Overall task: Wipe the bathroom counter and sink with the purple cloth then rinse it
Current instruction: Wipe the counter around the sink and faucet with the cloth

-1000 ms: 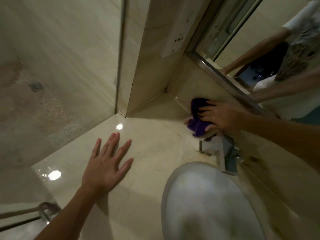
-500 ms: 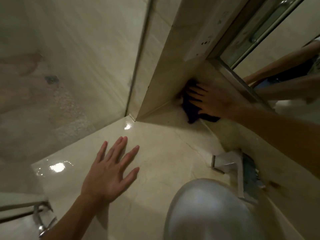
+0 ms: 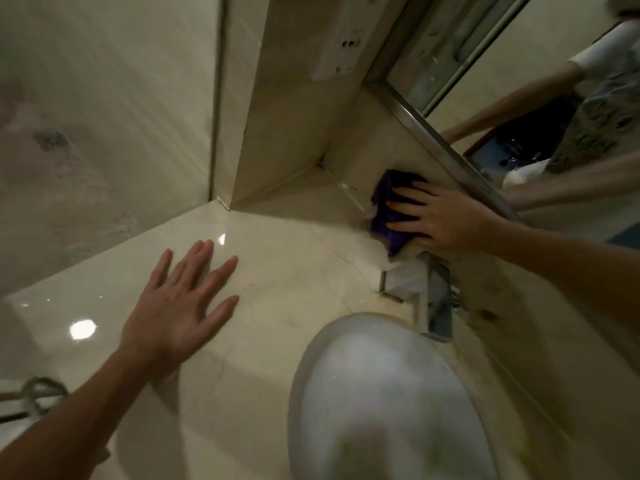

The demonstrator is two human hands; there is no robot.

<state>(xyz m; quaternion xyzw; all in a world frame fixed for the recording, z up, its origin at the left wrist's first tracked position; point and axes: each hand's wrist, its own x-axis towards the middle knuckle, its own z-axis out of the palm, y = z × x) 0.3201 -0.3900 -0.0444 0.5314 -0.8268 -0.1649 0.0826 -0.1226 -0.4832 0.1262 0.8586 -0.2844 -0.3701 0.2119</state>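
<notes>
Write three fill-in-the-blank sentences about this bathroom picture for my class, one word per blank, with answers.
The right hand presses a ___ cloth below the mirror.
The left hand lies flat on the ___.
The faucet stands between the cloth and the white ___.
Answers: purple; counter; sink.

Beige tile walls (image 3: 284, 116) meet at a corner. A white socket plate (image 3: 341, 46) sits beside the mirror (image 3: 467, 57) (metal-framed). A glass panel (image 3: 104, 98) stands left.
</notes>
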